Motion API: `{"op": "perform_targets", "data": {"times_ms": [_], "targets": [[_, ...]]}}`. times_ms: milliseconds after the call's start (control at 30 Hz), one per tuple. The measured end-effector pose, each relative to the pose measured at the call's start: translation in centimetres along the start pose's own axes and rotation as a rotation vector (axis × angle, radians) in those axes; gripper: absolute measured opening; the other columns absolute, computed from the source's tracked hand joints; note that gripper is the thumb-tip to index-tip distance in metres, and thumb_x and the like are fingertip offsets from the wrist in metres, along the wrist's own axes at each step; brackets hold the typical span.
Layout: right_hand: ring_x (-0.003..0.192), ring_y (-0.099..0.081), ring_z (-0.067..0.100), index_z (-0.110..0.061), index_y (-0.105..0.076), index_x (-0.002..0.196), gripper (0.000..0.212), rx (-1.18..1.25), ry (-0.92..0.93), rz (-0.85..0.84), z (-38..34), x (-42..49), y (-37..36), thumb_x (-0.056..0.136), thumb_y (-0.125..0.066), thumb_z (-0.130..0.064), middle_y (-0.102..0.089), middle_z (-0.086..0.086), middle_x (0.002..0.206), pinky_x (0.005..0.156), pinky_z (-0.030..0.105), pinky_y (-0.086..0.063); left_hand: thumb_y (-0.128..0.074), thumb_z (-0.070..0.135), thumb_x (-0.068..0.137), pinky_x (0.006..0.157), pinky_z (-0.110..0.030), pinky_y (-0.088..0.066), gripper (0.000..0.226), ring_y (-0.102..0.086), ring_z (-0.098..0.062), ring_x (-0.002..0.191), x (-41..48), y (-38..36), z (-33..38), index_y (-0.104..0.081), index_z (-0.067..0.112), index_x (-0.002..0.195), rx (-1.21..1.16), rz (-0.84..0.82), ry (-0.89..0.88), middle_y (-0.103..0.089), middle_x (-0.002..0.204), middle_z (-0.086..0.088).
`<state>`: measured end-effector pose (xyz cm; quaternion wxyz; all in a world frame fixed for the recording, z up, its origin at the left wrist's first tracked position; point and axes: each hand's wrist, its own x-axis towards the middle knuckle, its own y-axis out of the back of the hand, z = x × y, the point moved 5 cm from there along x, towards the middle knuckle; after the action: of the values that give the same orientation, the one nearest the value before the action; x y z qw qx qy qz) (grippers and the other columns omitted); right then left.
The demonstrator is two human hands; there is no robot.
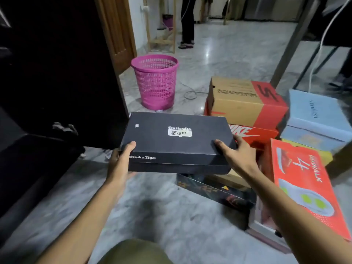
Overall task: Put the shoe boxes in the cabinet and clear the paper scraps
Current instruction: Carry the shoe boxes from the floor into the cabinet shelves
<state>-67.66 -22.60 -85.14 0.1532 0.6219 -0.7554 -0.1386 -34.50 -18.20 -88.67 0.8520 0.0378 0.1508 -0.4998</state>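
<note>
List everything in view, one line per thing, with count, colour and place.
black shoe box: 1, black, held above the floor at centre
tan-and-red box: 1, tan with red end, on top of the red Nike box
red Nike box: 1, red, beneath the tan-and-red box
light blue box: 1 or 2 stacked, cannot tell, far right
red Gowalk box: 1, red, leaning at near right
dark patterned box: 1, dark, floor, below the held box
basket: 1, pink, floor, beyond the held box
paper scrap: 1, white, at the basket's foot
cabinet: 1, dark, left
standing person: 1, dark trousers, background
left hand: grips the black shoe box's left end
right hand: grips its right end
</note>
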Motion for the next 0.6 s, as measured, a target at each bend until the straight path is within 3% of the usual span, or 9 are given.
{"op": "perform_targets", "data": {"times_ms": [133,233,400,500,600], "targets": [[0.079,-0.061,-0.010,-0.016,-0.062,0.120,0.040,-0.003,0.094,-0.189,-4.0,-1.9,-6.2,0.086,-0.072,-0.036,-0.070,-0.004,0.108,0.060,0.001,-0.044,-0.064,0.036,0.089,0.081,-0.039,-0.056,0.009,-0.063,-0.009,0.084,-1.5,7.1,1.0,-0.058,0.030,0.091,-0.103,0.202,-0.041,-0.064,0.092,0.008],[0.075,-0.055,-0.012,-0.020,-0.058,0.121,0.044,-0.016,0.169,-0.362,-7.8,-2.7,-11.0,0.084,-0.074,-0.037,-0.065,-0.007,0.104,0.055,-0.001,-0.041,-0.064,0.040,0.088,0.075,-0.036,-0.056,0.012,-0.065,-0.012,0.082,-1.6,12.3,1.1,-0.061,0.028,0.089,-0.182,0.352,-0.050,-0.066,0.092,0.005],[0.094,-0.066,0.004,-0.025,-0.051,0.123,0.064,0.005,0.211,-0.715,-13.5,-2.3,-20.7,0.069,-0.083,-0.039,-0.065,-0.010,0.115,0.075,0.016,-0.054,-0.062,0.070,0.064,0.092,-0.047,-0.054,0.052,-0.067,-0.021,0.096,-0.8,21.3,1.1,-0.068,0.028,0.095,-0.224,0.570,-0.021,-0.071,0.102,0.002],[0.100,-0.070,0.011,-0.016,-0.053,0.126,0.075,-0.044,0.278,-0.914,-17.1,-1.5,-26.0,0.062,-0.089,-0.032,-0.070,-0.003,0.114,0.081,0.023,-0.056,-0.057,0.071,0.068,0.094,-0.040,-0.046,0.055,-0.060,-0.024,0.096,-0.8,25.9,2.0,-0.062,0.020,0.090,-0.227,0.783,-0.014,-0.065,0.102,-0.002],[0.102,-0.067,0.008,-0.020,-0.046,0.133,0.088,-0.127,0.342,-0.992,-19.2,-1.0,-30.9,0.060,-0.092,-0.039,-0.066,-0.007,0.117,0.082,0.020,-0.055,-0.058,0.077,0.048,0.096,-0.047,-0.049,0.064,-0.063,-0.026,0.099,-0.4,29.0,2.1,-0.064,0.024,0.083,-0.380,0.897,-0.017,-0.067,0.105,-0.003]]}}
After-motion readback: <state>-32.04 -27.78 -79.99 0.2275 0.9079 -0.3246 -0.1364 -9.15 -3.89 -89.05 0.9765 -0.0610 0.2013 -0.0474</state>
